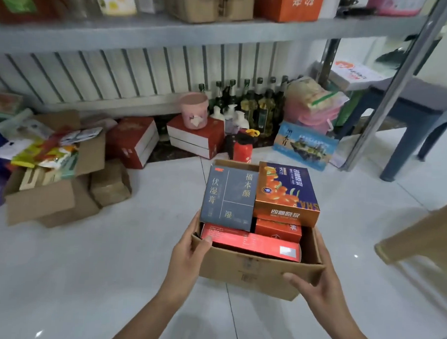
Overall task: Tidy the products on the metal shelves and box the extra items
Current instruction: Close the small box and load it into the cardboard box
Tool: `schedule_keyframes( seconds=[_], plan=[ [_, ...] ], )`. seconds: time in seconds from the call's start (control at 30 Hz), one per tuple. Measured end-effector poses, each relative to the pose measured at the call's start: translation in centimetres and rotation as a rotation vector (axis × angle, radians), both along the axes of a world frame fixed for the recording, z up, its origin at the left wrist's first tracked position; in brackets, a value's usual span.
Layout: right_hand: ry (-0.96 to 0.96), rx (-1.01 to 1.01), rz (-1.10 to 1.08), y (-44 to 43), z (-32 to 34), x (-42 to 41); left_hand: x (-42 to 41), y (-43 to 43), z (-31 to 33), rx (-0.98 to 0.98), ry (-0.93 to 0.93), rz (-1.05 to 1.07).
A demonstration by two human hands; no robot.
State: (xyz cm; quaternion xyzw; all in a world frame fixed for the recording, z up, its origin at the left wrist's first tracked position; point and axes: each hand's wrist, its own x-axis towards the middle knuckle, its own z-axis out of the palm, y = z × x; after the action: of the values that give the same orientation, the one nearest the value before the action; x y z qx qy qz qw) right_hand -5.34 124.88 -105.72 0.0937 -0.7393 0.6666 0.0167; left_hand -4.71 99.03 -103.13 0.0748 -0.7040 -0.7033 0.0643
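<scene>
An open cardboard box (251,270) hangs above the white tiled floor in the middle of the head view. My left hand (188,255) grips its left wall, thumb hooked over the rim. My right hand (317,283) holds its right front corner, thumb across the front face. Inside lie a grey-blue product box (229,197), an orange and purple product box (288,192) and red product boxes (250,241) beneath them. The metal shelf (172,31) runs across the top, loaded with cartons.
On the floor at left stands an open carton (41,202) stuffed with packets, beside small brown boxes (110,185). Red gift boxes (198,135), a pink cup (194,109), several bottles (256,104) and a red flask (242,148) line the wall. A blue stool (409,113) stands right.
</scene>
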Motion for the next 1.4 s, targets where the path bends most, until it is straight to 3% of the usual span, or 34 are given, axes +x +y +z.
schedule_keyframes(
  seconds=[0.37, 0.77, 0.97, 1.03, 1.07, 1.13, 1.2, 1.3, 1.4],
  plan=[
    [-0.110, 0.091, 0.086, -4.0, -8.0, 0.1, 3.0, -3.5, -8.9, -0.080, -0.027, 0.124],
    [-0.145, 0.156, 0.186, -7.1, -8.7, -6.9, -1.5, -6.2, -10.5, -0.088, 0.002, 0.106],
    [-0.144, 0.397, 0.242, -7.5, -7.8, -10.4, -3.4, -7.3, -10.2, -0.127, -0.079, 0.010],
    [-0.095, 0.594, 0.304, -6.6, -6.2, -10.5, -2.9, -8.3, -9.0, -0.247, -0.146, -0.120],
    [-0.085, 0.799, 0.320, -5.9, -5.1, -10.2, -2.4, -9.2, -8.1, -0.365, -0.230, -0.176],
    [-0.114, 1.302, 0.286, -3.8, -2.2, -8.9, -0.8, -11.1, -5.8, -0.798, -0.550, -0.153],
    [-0.103, 1.535, 0.212, -1.5, 2.5, -7.2, 0.1, -11.5, -0.4, -1.195, -0.791, -0.063],
    [-0.107, 1.593, 0.147, 1.6, 12.7, -4.8, -0.5, -8.9, 10.7, -1.465, -0.683, -0.155],
    [-0.175, 1.607, 0.065, 5.3, 26.2, -4.8, -3.5, -4.9, 23.9, -1.565, -0.501, -0.296]
  ],
)
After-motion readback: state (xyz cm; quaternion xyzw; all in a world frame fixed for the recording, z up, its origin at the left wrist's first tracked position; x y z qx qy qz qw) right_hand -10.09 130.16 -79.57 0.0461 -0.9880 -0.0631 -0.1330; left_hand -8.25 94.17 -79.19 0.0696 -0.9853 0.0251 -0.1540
